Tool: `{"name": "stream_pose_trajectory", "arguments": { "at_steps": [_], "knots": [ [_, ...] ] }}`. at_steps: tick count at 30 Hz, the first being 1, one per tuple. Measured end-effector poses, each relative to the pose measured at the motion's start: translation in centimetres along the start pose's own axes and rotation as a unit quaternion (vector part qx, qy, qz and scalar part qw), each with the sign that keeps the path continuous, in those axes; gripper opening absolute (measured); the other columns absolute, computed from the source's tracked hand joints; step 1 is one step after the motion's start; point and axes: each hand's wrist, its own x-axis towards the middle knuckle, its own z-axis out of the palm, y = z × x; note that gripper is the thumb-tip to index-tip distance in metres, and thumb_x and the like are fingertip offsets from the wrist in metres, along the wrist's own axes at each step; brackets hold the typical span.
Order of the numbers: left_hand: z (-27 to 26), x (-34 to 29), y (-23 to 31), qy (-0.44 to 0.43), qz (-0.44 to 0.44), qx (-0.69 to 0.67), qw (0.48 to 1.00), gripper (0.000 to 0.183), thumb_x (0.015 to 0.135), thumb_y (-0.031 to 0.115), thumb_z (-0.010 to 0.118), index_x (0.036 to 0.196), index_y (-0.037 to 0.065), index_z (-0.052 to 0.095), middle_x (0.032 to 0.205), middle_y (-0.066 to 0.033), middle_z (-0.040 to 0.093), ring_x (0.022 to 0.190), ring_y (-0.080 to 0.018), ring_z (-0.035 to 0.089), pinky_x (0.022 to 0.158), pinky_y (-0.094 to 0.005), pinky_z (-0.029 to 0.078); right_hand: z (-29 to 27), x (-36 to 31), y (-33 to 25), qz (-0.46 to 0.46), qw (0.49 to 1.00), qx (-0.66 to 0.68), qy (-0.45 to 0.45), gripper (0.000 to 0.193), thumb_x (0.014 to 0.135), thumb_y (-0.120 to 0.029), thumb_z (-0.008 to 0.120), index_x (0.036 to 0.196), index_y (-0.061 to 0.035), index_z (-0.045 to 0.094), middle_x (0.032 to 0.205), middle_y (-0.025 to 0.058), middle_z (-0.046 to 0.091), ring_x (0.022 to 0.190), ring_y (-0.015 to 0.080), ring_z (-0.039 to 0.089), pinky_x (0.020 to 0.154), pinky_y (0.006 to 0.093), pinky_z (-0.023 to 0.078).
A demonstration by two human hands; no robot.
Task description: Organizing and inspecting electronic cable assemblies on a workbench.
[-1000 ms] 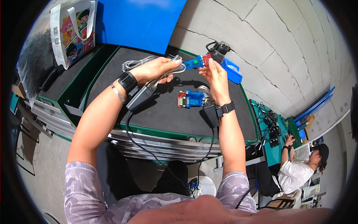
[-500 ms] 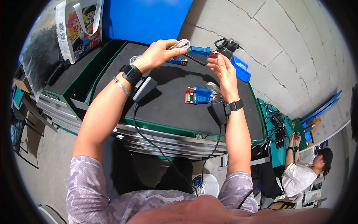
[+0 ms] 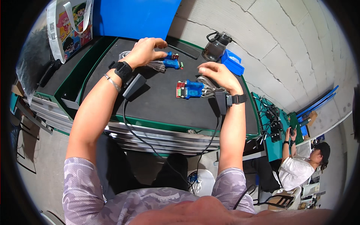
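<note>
Two blue adapter connectors with small terminal boards lie side by side at the far middle of the black-topped bench; the nearer blue connector (image 3: pixel 172 63) has its coiled clear-grey cable (image 3: pixel 156 66) beside it. My left hand (image 3: pixel 146 51) is over these cables, fingers stretched and apart, holding nothing I can see. Nearer to me on the right lies another blue adapter connector (image 3: pixel 194 89) with a red-and-green terminal board (image 3: pixel 180 90); its bundled cable runs under my right hand (image 3: pixel 224 78). That hand hovers above with fingers loosely bent and nothing visible in them.
A black phone-like slab (image 3: pixel 183 49), a dark bottle (image 3: pixel 216 46) and a blue bin (image 3: pixel 233 62) stand along the far edge. A printed bag (image 3: pixel 69 32) sits far left. On the right, a person (image 3: pixel 298 168) works at a green table (image 3: pixel 275 148).
The adapter cable held between my hands now lies at the far middle beside the other one. My left hand has let go; my right hand has drawn back toward the nearer adapter.
</note>
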Motion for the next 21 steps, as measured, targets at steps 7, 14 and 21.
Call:
{"name": "stream_pose_trajectory", "arguments": {
  "at_steps": [7, 14, 21],
  "knots": [
    [0.5, -0.3, 2.0, 0.020, 0.043, -0.086, 0.995, 0.029, 0.088, 0.019, 0.068, 0.108, -0.001, 0.067, 0.106, -0.0167, 0.070, 0.101, -0.0296, 0.066, 0.089, -0.0371, 0.051, 1.2, -0.9, -1.2, -0.081, 0.978, -0.153, -0.120, 0.041, 0.075, -0.028, 0.079, 0.108, -0.0047, 0.069, 0.099, 0.0131, 0.069, 0.094, 0.0236, 0.065, 0.083, 0.0347, 0.050],
    [0.5, -0.5, 2.7, -0.001, 0.043, -0.096, 0.994, 0.030, 0.089, 0.022, 0.067, 0.111, 0.001, 0.067, 0.107, -0.0141, 0.069, 0.102, -0.0280, 0.065, 0.090, -0.0375, 0.049, 0.4, -0.3, 0.3, -0.079, 0.988, -0.120, -0.055, 0.028, 0.082, -0.019, 0.073, 0.103, -0.0015, 0.068, 0.094, 0.0139, 0.069, 0.090, 0.0232, 0.066, 0.080, 0.0335, 0.049],
    [0.8, -0.5, 3.2, -0.023, 0.010, -0.137, 0.990, 0.029, 0.093, 0.023, 0.064, 0.112, 0.002, 0.067, 0.105, -0.0106, 0.070, 0.101, -0.0228, 0.066, 0.089, -0.0344, 0.049, -1.0, 1.2, 1.7, -0.168, 0.858, 0.274, 0.400, 0.028, 0.100, -0.021, 0.054, 0.118, 0.0007, 0.053, 0.106, 0.0105, 0.061, 0.093, 0.0202, 0.062, 0.084, 0.0329, 0.050]
  ]
}}
